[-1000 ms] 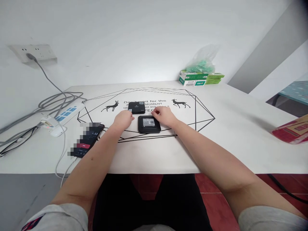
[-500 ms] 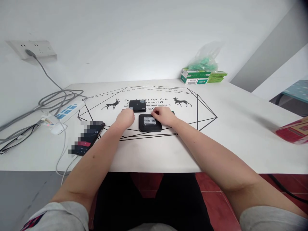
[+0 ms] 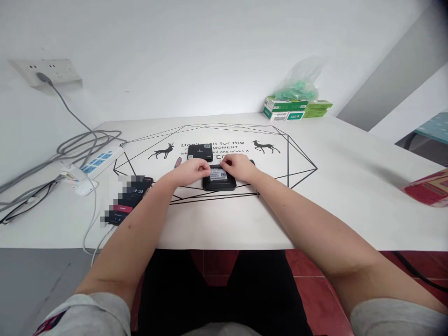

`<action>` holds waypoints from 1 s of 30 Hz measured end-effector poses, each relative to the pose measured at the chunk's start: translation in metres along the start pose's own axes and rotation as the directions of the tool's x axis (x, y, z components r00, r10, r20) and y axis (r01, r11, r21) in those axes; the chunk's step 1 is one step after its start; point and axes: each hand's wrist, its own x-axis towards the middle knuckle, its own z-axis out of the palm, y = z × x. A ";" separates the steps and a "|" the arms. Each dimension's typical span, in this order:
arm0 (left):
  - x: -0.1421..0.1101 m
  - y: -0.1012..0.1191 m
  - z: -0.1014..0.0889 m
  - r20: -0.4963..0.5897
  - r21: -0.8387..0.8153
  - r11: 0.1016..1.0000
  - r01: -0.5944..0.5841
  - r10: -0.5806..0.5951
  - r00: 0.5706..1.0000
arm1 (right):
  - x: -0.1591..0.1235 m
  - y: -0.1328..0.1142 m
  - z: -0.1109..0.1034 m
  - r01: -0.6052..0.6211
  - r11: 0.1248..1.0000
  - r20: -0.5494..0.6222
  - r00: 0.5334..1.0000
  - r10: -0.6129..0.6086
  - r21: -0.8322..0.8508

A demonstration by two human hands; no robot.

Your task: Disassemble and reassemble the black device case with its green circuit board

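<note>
A flat black case [image 3: 220, 185] with a white printed label [image 3: 218, 174] lies on the table between my hands; it looks like a drive enclosure. My left hand [image 3: 191, 171] has its fingers pinched together at the case's left edge, beside the label. At the far edge, my right hand [image 3: 238, 166] is closed, thumb and fingertips together over the rim. What either pinch holds is hidden or too small to see. Just behind them sits a second flat black box [image 3: 200, 152] with a small logo. A small pinkish object [image 3: 178, 162] lies left of that box.
A phone [image 3: 129, 200] with a cable lies by my left forearm. Farther left are a white power strip [image 3: 98, 163] and coiled grey cables [image 3: 87, 137]. Green and white boxes [image 3: 285, 108] under a plastic bag stand at the back right. A red package [image 3: 429, 189] is at the right.
My left hand has moved right, from beside the second black box to the left edge of the labelled case, uncovering the pinkish object. My right hand stays almost where it was.
</note>
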 end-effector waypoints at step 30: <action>0.017 -0.039 0.005 -0.267 0.247 0.944 0.220 -0.152 0.952 | -0.002 -0.001 -0.003 -0.006 1.000 0.021 1.000 0.006 0.009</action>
